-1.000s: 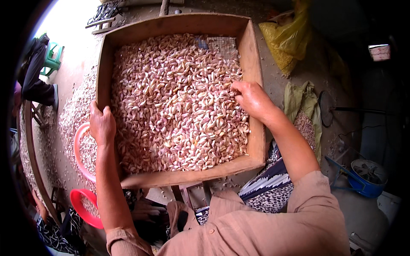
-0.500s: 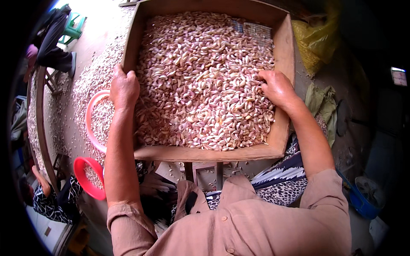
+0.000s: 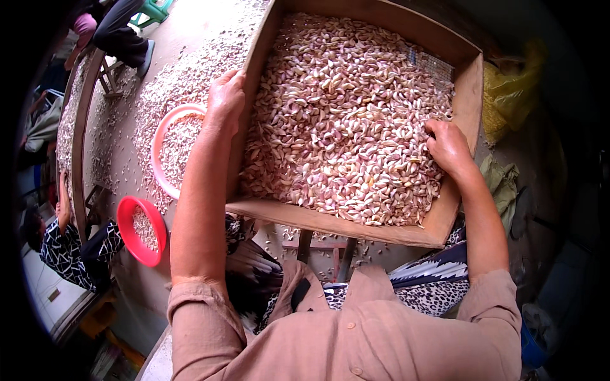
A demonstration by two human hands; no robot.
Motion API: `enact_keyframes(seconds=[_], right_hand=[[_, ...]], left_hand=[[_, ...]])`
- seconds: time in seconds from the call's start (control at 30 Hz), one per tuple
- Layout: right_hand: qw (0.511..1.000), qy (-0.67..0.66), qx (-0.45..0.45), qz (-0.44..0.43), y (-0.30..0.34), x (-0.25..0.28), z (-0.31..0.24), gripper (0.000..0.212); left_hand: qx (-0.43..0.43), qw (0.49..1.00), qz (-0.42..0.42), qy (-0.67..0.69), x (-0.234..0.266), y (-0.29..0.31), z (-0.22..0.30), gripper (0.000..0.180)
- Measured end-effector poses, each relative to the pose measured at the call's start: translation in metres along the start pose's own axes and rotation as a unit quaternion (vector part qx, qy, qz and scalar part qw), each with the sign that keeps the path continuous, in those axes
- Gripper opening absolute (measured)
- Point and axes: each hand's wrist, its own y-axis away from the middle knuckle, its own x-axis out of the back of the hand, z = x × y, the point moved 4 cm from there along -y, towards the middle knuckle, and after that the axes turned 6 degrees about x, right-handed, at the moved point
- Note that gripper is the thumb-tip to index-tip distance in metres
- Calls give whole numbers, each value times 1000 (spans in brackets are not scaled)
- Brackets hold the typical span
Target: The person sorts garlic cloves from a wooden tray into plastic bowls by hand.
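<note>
A square wooden-framed sieve full of garlic cloves is in front of me, a patch of its wire mesh bottom showing in the far right corner. My left hand is closed around the sieve's left wall, most of its fingers hidden. Over the right wall lies my right hand, its curled fingertips inside against the cloves. It seems to grip that wall, though the hand hides the contact. Pinkish-white cloves cover nearly the whole sieve bottom.
Left of my forearm, a pink basin and a red basin hold cloves. More cloves lie over the floor. Two people sit at far left by a long wooden edge. A yellow sack stands at right.
The view has swung, so the sieve and basins appear farther right, and the sieve looks turned slightly clockwise. Both hands stay at the same sides of the sieve.
</note>
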Motion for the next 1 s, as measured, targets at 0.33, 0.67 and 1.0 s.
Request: enact_keyframes(seconds=[0.33, 0.67, 1.0], right_hand=[[999, 14, 37, 16, -5, -8, -9, 16], [998, -25, 55, 15, -7, -12, -13, 17], [990, -104, 72, -66, -6, -29, -31, 22]], left_hand=[[7, 999, 33, -21, 1, 8, 4, 33], [-10, 999, 31, -41, -3, 6, 5, 34], [-6, 1000, 11, -26, -1, -4, -2, 34]])
